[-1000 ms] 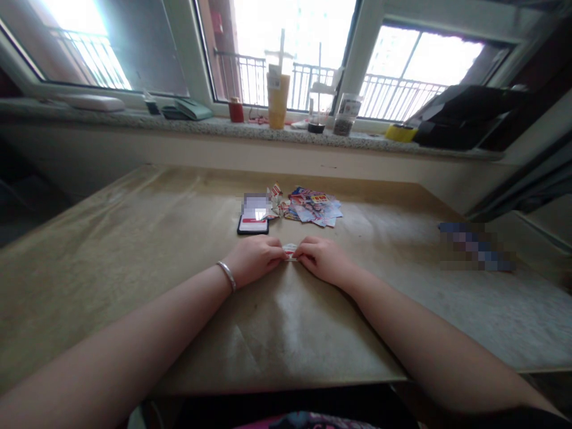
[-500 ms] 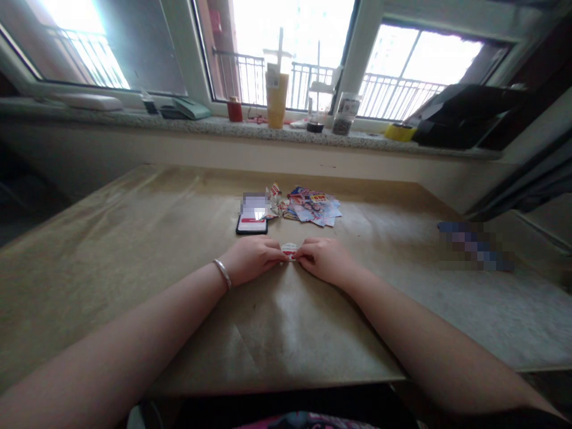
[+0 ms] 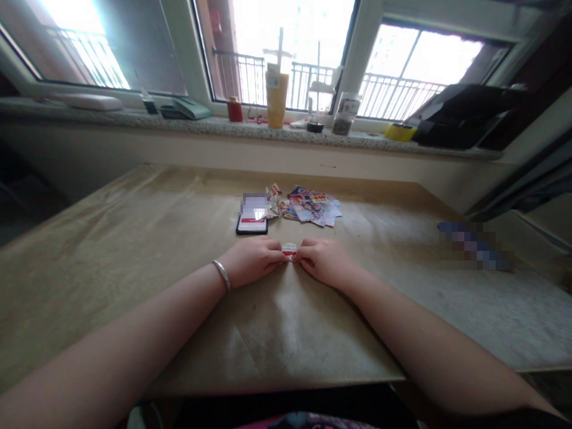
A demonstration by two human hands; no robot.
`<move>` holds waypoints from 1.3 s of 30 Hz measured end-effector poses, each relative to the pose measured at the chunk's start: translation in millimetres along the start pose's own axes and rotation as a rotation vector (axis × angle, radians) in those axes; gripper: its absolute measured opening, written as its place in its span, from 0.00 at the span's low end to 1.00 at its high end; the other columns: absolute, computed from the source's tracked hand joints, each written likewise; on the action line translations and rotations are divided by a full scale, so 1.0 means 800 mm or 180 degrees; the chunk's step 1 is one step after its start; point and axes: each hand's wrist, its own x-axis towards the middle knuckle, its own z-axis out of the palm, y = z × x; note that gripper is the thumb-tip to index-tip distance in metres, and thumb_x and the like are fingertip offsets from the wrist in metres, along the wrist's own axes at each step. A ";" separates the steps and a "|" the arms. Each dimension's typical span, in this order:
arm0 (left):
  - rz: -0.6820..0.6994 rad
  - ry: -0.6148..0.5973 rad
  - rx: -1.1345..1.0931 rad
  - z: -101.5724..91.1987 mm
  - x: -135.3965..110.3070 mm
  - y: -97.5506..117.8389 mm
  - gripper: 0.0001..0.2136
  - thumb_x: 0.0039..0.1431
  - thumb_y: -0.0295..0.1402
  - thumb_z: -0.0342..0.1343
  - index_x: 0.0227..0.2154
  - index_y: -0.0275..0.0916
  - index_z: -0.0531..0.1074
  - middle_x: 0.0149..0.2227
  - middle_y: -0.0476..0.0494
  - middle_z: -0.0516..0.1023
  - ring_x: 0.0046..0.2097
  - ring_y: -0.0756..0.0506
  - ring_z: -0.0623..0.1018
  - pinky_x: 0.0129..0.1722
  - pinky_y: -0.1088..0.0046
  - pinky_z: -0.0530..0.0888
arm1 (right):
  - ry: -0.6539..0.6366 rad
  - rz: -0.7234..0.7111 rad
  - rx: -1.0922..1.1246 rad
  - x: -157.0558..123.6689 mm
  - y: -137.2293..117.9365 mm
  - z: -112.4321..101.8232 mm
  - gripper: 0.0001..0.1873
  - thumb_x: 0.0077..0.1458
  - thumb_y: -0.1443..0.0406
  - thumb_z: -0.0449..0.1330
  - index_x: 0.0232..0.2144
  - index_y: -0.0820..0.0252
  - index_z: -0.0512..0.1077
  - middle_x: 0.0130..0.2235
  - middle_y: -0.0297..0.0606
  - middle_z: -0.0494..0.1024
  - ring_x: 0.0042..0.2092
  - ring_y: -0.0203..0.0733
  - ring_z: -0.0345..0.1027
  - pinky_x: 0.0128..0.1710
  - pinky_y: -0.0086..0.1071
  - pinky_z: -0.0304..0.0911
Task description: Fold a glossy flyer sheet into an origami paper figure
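A small folded piece of red and white paper (image 3: 290, 249) lies on the table between my hands. My left hand (image 3: 252, 261), with a silver bracelet on its wrist, pinches the paper's left side with closed fingers. Pressed against the paper's right side is my right hand (image 3: 325, 260), its fingers closed too. Both hands rest on the brown paper-covered table (image 3: 134, 238). Just beyond them lies a phone (image 3: 252, 223) with a lit screen. To its right sits a pile of colourful printed paper pieces (image 3: 313, 207).
A windowsill (image 3: 201, 126) at the back carries a tall yellow drink cup (image 3: 277, 98), a red can (image 3: 233, 111), a clear jar (image 3: 344, 114), a yellow object (image 3: 400, 132) and a black device (image 3: 465, 116). A blurred blue item (image 3: 476, 245) lies at the table's right.
Both hands and the small paper stay in nearly the same place. The view has shifted very slightly; the fingers keep pinching the paper.
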 end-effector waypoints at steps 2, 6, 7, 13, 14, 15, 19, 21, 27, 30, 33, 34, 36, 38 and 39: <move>0.0030 -0.0017 0.0122 -0.001 0.001 0.002 0.12 0.62 0.29 0.47 0.41 0.43 0.74 0.33 0.45 0.75 0.34 0.48 0.73 0.33 0.74 0.68 | -0.0021 0.0007 -0.0062 0.000 -0.002 -0.001 0.12 0.57 0.65 0.51 0.35 0.54 0.76 0.34 0.38 0.76 0.35 0.40 0.68 0.31 0.30 0.54; 0.0057 -0.0070 0.0383 -0.002 0.003 0.010 0.10 0.60 0.27 0.48 0.39 0.39 0.74 0.35 0.44 0.75 0.35 0.48 0.73 0.33 0.73 0.69 | -0.0008 -0.0020 -0.0073 -0.001 -0.003 -0.001 0.12 0.58 0.65 0.51 0.35 0.55 0.76 0.35 0.38 0.75 0.36 0.40 0.68 0.32 0.30 0.54; 0.0026 -0.0069 0.0406 -0.002 0.003 0.012 0.10 0.59 0.27 0.49 0.39 0.39 0.74 0.35 0.44 0.75 0.35 0.47 0.73 0.33 0.73 0.70 | -0.0005 -0.0022 -0.0063 -0.001 -0.002 -0.001 0.12 0.58 0.65 0.51 0.35 0.55 0.76 0.35 0.38 0.75 0.36 0.40 0.68 0.32 0.30 0.54; 0.0106 -0.0097 0.0367 -0.004 0.003 0.014 0.13 0.56 0.25 0.50 0.43 0.39 0.72 0.39 0.43 0.75 0.38 0.46 0.74 0.36 0.71 0.72 | -0.0043 0.0020 0.0009 0.000 -0.001 -0.001 0.13 0.59 0.64 0.50 0.36 0.55 0.76 0.37 0.38 0.76 0.38 0.39 0.68 0.34 0.29 0.55; 0.0129 -0.0139 0.0383 -0.004 0.003 0.014 0.13 0.56 0.25 0.50 0.43 0.38 0.72 0.39 0.42 0.75 0.38 0.45 0.74 0.37 0.70 0.72 | -0.0062 0.0028 0.0007 0.001 -0.002 -0.001 0.13 0.59 0.64 0.50 0.36 0.55 0.76 0.37 0.38 0.76 0.38 0.39 0.68 0.34 0.29 0.55; 0.0140 -0.0180 0.0405 -0.004 0.004 0.014 0.13 0.56 0.25 0.50 0.43 0.37 0.72 0.39 0.42 0.75 0.38 0.45 0.74 0.37 0.70 0.72 | -0.0077 0.0038 -0.0008 0.001 -0.002 -0.002 0.13 0.59 0.64 0.50 0.36 0.55 0.76 0.38 0.38 0.76 0.38 0.39 0.68 0.34 0.29 0.55; 0.0212 -0.0277 0.0472 -0.005 0.006 0.015 0.13 0.58 0.24 0.49 0.44 0.36 0.72 0.39 0.41 0.74 0.38 0.45 0.73 0.36 0.69 0.72 | -0.0099 0.0050 -0.0126 0.000 -0.005 -0.002 0.14 0.60 0.64 0.49 0.37 0.56 0.75 0.37 0.38 0.76 0.39 0.40 0.68 0.35 0.30 0.56; 0.0236 -0.0274 0.0486 -0.006 0.006 0.016 0.12 0.58 0.23 0.49 0.44 0.36 0.72 0.39 0.40 0.74 0.38 0.45 0.73 0.37 0.69 0.72 | -0.0085 0.0018 -0.0151 -0.001 -0.006 -0.002 0.14 0.60 0.65 0.49 0.39 0.54 0.75 0.38 0.37 0.76 0.40 0.40 0.68 0.35 0.30 0.56; 0.0235 -0.0297 0.0466 -0.007 0.006 0.016 0.13 0.58 0.23 0.48 0.45 0.36 0.72 0.37 0.40 0.73 0.37 0.45 0.72 0.37 0.69 0.71 | -0.0153 0.0012 -0.0151 -0.001 -0.009 -0.005 0.15 0.59 0.66 0.49 0.40 0.52 0.75 0.39 0.37 0.76 0.41 0.41 0.68 0.37 0.30 0.58; 0.0193 -0.0309 0.0388 -0.005 0.007 0.016 0.14 0.58 0.22 0.48 0.45 0.36 0.72 0.38 0.40 0.73 0.38 0.45 0.72 0.38 0.70 0.71 | -0.0223 0.0058 -0.0177 0.001 -0.012 -0.008 0.14 0.57 0.66 0.50 0.38 0.54 0.75 0.39 0.38 0.76 0.42 0.41 0.69 0.37 0.30 0.58; 0.0132 -0.0296 0.0293 -0.004 0.007 0.014 0.14 0.58 0.22 0.48 0.44 0.36 0.72 0.39 0.40 0.73 0.38 0.45 0.72 0.39 0.69 0.71 | -0.0285 0.0071 -0.0220 0.002 -0.014 -0.012 0.13 0.56 0.67 0.51 0.37 0.55 0.75 0.39 0.38 0.76 0.42 0.42 0.69 0.38 0.30 0.59; 0.0111 -0.0302 0.0275 -0.004 0.007 0.014 0.13 0.58 0.22 0.48 0.44 0.36 0.72 0.39 0.40 0.73 0.38 0.45 0.72 0.39 0.69 0.71 | -0.0306 0.0091 -0.0243 0.002 -0.015 -0.013 0.13 0.56 0.67 0.51 0.37 0.55 0.75 0.39 0.39 0.76 0.42 0.42 0.69 0.37 0.30 0.59; 0.0065 -0.0319 0.0244 -0.003 0.007 0.014 0.12 0.59 0.23 0.48 0.42 0.36 0.73 0.38 0.41 0.73 0.38 0.46 0.72 0.38 0.70 0.71 | -0.0353 0.0143 -0.0302 0.002 -0.016 -0.014 0.13 0.57 0.66 0.50 0.36 0.56 0.76 0.38 0.40 0.76 0.42 0.42 0.69 0.37 0.30 0.59; 0.0036 -0.0330 0.0205 -0.003 0.007 0.013 0.11 0.59 0.23 0.48 0.41 0.37 0.74 0.38 0.41 0.73 0.37 0.46 0.72 0.37 0.70 0.71 | -0.0386 0.0173 -0.0355 0.002 -0.016 -0.015 0.14 0.57 0.66 0.50 0.36 0.57 0.76 0.38 0.40 0.77 0.41 0.42 0.69 0.37 0.30 0.60; 0.0022 -0.0331 0.0186 -0.003 0.007 0.013 0.11 0.59 0.23 0.48 0.40 0.37 0.74 0.37 0.41 0.73 0.37 0.46 0.72 0.37 0.70 0.71 | -0.0391 0.0171 -0.0373 0.002 -0.016 -0.015 0.14 0.57 0.67 0.50 0.36 0.57 0.76 0.38 0.40 0.77 0.41 0.42 0.69 0.37 0.30 0.60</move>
